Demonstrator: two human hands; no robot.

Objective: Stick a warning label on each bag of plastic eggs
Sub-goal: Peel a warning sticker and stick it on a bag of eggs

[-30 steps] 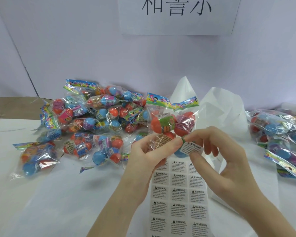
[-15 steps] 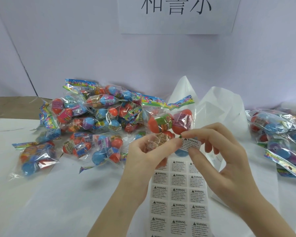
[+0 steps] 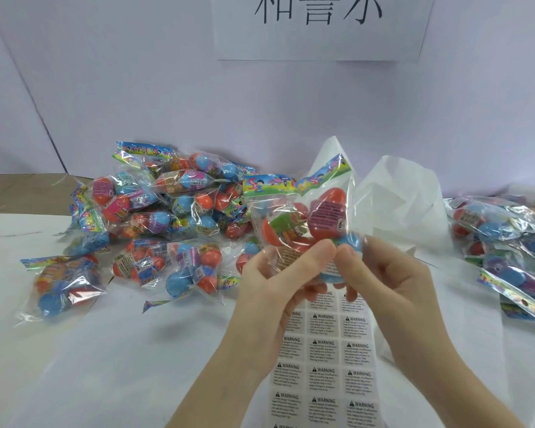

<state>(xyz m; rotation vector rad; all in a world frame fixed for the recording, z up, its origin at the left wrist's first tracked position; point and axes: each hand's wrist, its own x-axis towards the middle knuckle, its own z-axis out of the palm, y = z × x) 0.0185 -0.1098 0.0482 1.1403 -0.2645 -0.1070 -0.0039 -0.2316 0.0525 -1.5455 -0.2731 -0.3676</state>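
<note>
I hold one clear bag of plastic eggs [image 3: 303,217] upright above the table, its colourful header card on top. My left hand [image 3: 278,279] grips its lower part, thumb in front. My right hand [image 3: 380,282] grips the bag's lower right corner, thumb pressing the front beside the left thumb. A small white label [image 3: 330,268] lies on the bag under the two thumbs, mostly hidden. Below my hands the sheet of warning labels [image 3: 325,366] lies on the table.
A heap of egg bags [image 3: 167,217] covers the table's left and middle back. More bags [image 3: 513,242] lie at the right edge. Crumpled white paper [image 3: 393,205] stands behind the held bag. A wall with a printed sign [image 3: 318,26] closes the back.
The label pinched in my right fingers has gone onto the bag. Both thumbs now press together at the bag's lower front. The bag has tilted slightly and turned.
</note>
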